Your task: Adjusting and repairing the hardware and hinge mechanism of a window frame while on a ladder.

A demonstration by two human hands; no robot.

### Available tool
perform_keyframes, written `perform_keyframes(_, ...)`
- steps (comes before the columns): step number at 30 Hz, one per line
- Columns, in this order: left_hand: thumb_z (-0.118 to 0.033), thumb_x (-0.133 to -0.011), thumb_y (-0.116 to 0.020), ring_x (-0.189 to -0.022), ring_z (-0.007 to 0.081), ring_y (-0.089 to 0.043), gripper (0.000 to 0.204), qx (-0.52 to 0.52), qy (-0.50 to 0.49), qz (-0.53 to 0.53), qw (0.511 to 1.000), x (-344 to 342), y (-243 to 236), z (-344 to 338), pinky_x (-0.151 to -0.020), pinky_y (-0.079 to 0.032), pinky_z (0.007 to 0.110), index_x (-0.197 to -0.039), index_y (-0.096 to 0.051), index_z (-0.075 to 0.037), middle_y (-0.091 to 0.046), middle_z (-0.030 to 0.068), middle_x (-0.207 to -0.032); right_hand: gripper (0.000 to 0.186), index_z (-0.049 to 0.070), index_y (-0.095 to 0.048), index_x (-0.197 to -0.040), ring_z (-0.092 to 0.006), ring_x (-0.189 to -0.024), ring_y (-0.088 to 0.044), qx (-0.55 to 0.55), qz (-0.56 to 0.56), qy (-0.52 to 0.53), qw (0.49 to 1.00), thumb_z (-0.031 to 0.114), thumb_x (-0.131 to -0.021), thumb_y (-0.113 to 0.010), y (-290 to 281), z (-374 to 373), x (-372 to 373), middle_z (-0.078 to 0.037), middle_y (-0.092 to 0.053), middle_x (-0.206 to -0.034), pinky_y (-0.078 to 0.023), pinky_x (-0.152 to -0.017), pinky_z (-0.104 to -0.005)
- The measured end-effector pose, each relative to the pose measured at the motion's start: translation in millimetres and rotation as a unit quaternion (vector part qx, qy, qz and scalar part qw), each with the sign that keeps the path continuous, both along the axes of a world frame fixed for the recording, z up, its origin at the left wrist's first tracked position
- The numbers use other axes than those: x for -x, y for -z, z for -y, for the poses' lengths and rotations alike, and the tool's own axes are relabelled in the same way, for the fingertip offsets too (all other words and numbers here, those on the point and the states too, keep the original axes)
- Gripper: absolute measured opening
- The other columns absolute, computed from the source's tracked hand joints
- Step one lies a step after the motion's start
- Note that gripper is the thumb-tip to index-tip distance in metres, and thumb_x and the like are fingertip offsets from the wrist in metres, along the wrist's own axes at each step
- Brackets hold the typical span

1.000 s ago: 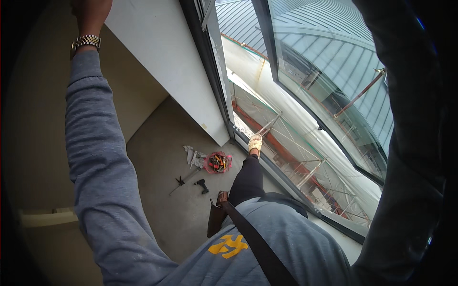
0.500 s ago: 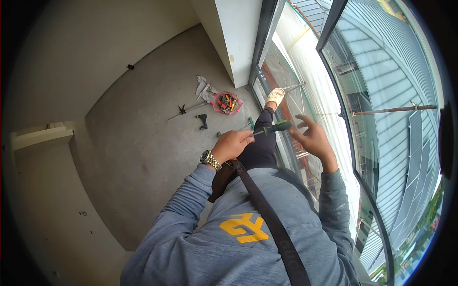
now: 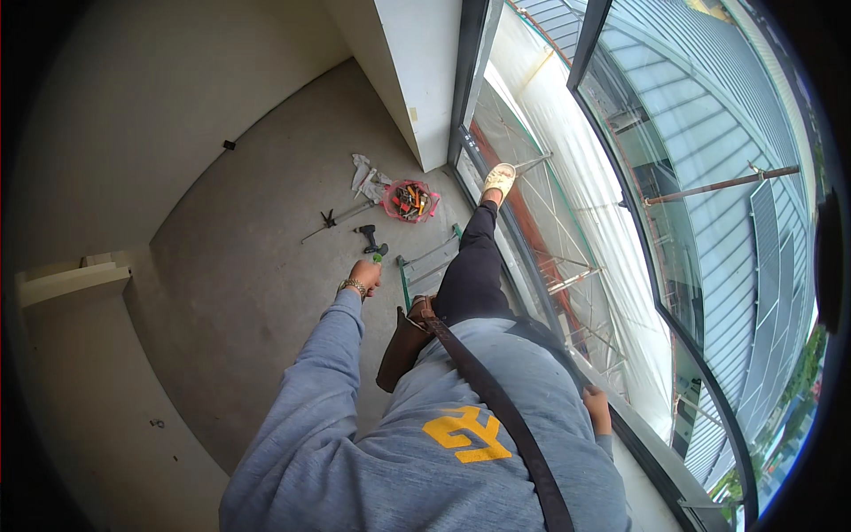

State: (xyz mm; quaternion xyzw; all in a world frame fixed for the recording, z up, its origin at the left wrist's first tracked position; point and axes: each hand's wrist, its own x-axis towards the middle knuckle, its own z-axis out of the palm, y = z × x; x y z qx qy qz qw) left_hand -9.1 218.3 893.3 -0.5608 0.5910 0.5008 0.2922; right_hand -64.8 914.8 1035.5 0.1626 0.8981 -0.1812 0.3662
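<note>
My left hand [image 3: 362,278] is stretched out over the floor at the left, closed round a screwdriver. Only a bit of the green handle [image 3: 378,258] shows past the fingers; the rest is hidden in the fist. My right hand [image 3: 597,408] is low at my right side, next to the dark window frame [image 3: 626,434]. Its fingers are mostly hidden by my body, and I cannot tell whether they grip the frame. A brown leather pouch [image 3: 401,352] hangs at my left hip on a dark shoulder strap [image 3: 483,377].
A green-railed stepladder [image 3: 430,264] stands below me. On the concrete floor lie a cordless drill [image 3: 372,239], a caulking gun [image 3: 330,219], a white rag [image 3: 366,177] and a pink container [image 3: 432,206] of tools. My foot [image 3: 499,180] is at the window frame; scaffolding [image 3: 572,279] stands outside.
My left hand has swung left and outward with the screwdriver. My right hand has left the handle's side and dropped to my right side. More of the pouch and stepladder shows.
</note>
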Motion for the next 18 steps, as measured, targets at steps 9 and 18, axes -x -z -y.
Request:
perform_keyframes(9, -0.039, -0.096, -0.059, -0.072, 0.0257, -0.070, 0.042, 0.186, 0.174, -0.106, 0.961, 141.4, -81.4, 65.7, -0.061, -0.056, 0.043, -0.108, -0.066, 0.000, -0.073, 0.0125, -0.093, 0.040, 0.008, -0.072, -0.118, -0.0248, -0.084, -0.070, -0.024, 0.108, 0.130, 0.985, 0.036, -0.091, -0.062, 34.6, -28.2, -84.9, -0.012, -0.074, -0.097, -0.052, -0.071, -0.0437)
perform_keyframes(18, -0.046, -0.099, -0.055, -0.139, 0.0478, -0.041, 0.075, 0.726, 0.004, -0.478, 0.495, 430.6, -460.1, 202.5, -0.114, -0.037, 0.050, -0.152, -0.033, 0.003, -0.040, 0.0367, -0.148, 0.041, 0.011, -0.073, -0.119, -0.0290, -0.093, -0.071, -0.118, 0.071, 0.038, 0.990, 0.038, -0.090, -0.061, 36.7, -4.2, -120.7, -0.014, -0.075, -0.104, -0.050, -0.082, -0.0472)
